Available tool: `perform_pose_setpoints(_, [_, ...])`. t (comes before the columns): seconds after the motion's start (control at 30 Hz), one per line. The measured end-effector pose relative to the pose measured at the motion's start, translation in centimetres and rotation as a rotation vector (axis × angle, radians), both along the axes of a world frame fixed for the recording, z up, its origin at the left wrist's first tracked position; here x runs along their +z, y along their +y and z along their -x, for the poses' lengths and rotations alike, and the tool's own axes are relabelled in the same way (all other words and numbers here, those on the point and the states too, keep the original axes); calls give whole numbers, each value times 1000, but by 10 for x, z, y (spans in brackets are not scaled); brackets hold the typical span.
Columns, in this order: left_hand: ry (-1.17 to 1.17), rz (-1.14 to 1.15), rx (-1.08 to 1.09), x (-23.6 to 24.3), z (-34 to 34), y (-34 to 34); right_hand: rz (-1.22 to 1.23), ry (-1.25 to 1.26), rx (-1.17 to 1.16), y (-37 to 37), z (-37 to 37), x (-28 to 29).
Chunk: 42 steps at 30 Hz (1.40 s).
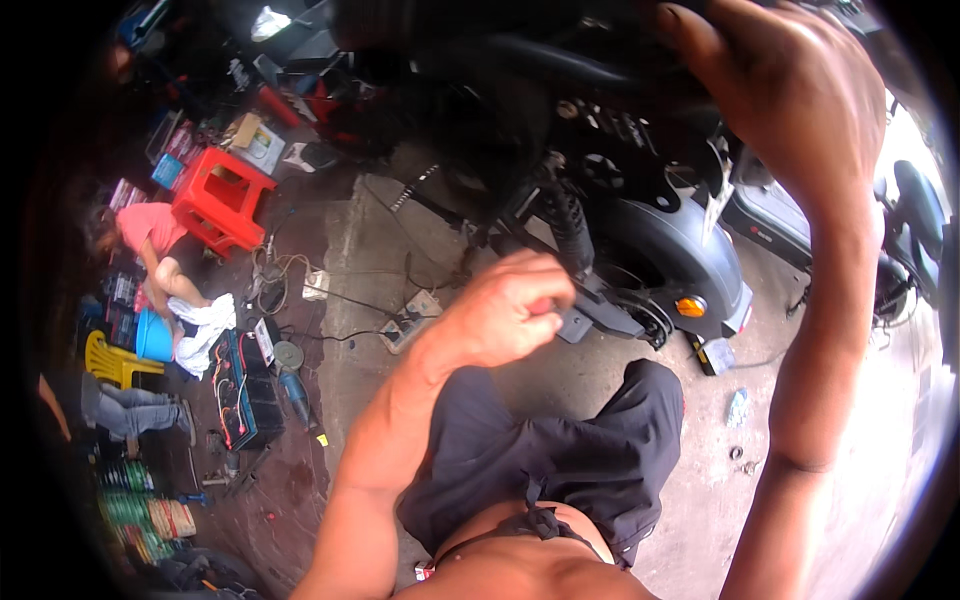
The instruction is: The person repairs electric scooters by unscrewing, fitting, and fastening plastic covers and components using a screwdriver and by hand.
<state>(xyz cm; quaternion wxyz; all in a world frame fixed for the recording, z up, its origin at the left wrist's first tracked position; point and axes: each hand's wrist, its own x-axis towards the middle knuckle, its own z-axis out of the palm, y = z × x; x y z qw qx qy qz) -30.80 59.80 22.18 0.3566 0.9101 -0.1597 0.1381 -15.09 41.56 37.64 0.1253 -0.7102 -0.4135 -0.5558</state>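
A scooter with a grey rear fender [680,245], an orange reflector [690,306] and a black coil-spring shock absorber [572,225] stands in front of me. My left hand [510,312] is closed in a fist before its rear wheel area, fingers curled in. Whatever it may hold is hidden. Up at the top right, my right hand [805,95] reaches over the scooter's dark upper part [600,50] and grips it, thumb apart on the near side. Its other fingertips are cut off or hidden.
On the floor to the left lie a power strip [410,322], cables, an angle grinder [293,390] and a black battery box [245,390]. A red stool [222,200], yellow chair [120,358] and another person in pink [150,228] are farther left. A small box [712,355] lies behind the fender.
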Motion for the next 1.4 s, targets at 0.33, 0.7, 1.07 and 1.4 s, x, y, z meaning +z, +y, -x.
perform_pose_setpoints(0.33, [45,203,310,-18,-26,-23,91,78,-19,1,23,1])
perform_pose_setpoints(0.7, [-252,160,677,-36,-41,-54,128,109,-98,-3,1,-4])
perform_pose_setpoints(1.07, [364,756,-229,-23,-49,-1,78,163,-67,4,8,-3])
perform_pose_setpoints(1.4, [101,756,173,-36,-65,-29,205,-91,5,-1,8,11])
